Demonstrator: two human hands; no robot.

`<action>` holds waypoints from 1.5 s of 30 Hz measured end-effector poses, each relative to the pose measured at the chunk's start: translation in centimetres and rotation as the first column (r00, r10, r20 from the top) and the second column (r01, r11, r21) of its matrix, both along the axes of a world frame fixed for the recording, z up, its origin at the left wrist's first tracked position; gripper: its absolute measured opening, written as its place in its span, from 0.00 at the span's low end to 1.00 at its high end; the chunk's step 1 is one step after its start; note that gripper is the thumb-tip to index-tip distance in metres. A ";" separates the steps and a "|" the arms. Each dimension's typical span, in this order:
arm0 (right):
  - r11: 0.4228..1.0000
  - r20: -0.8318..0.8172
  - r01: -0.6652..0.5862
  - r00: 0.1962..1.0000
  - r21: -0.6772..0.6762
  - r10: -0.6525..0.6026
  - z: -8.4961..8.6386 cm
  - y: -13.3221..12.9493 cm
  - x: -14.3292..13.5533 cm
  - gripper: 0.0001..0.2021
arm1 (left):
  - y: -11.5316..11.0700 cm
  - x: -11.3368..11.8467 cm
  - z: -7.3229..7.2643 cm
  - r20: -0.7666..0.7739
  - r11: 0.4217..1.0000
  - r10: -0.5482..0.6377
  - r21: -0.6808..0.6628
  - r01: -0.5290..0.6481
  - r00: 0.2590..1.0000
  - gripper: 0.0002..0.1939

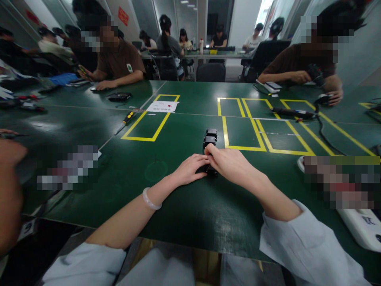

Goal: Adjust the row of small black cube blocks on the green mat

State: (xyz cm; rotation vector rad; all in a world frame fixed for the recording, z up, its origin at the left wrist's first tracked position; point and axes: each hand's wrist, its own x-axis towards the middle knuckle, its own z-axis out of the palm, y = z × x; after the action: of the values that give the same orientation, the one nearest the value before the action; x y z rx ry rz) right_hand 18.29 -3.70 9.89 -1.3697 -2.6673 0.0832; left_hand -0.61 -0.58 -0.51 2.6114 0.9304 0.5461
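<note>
A black segmented object (210,140) lies on the green table (184,214), its blocks in a row running away from me. My left hand (192,169) rests on its near left side, fingers bent round it. From the right, my right hand (230,163) pinches its middle, with the fingertips close to those of my left hand. Both hands hide the middle of the object, and its near end shows just below them.
Yellow tape outlines (154,139) mark the table. A screwdriver (128,117) and a white paper (162,106) lie at the left. A black cylindrical tool (293,113) with a cable is at the right. People sit across the table, and a person's arm is at the left edge.
</note>
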 end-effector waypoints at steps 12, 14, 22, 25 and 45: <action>1.000 0.008 -0.011 1.000 -0.014 0.011 0.2 -0.1 0.0 0.10 | 0.1 -0.1 -0.2 0.012 1.000 -0.003 -0.005 0.003 1.000 0.21; 1.000 -0.020 -0.015 1.000 -0.008 0.015 0.2 -0.2 0.1 0.10 | 0.0 -0.1 -0.2 0.012 1.000 -0.005 -0.005 0.005 1.000 0.20; 0.999 0.037 0.017 0.999 0.032 -0.018 -0.5 0.3 0.1 0.13 | 0.0 -0.1 -0.2 0.018 1.000 -0.009 0.000 0.009 1.000 0.20; 1.000 -0.008 -0.003 1.000 0.000 0.003 -0.3 0.1 0.1 0.11 | 0.1 -0.1 -0.3 0.017 1.000 -0.008 0.005 0.008 1.000 0.21; 0.999 0.038 0.019 0.999 0.028 -0.021 -0.3 0.2 0.1 0.14 | -0.1 0.1 0.1 0.007 1.000 0.001 -0.005 -0.001 1.000 0.18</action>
State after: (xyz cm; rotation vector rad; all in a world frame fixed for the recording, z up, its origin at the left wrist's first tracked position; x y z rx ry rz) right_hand 18.35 -3.47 9.55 -1.4034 -2.6749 0.0172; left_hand -0.54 -0.71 -0.40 2.6033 0.9295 0.5522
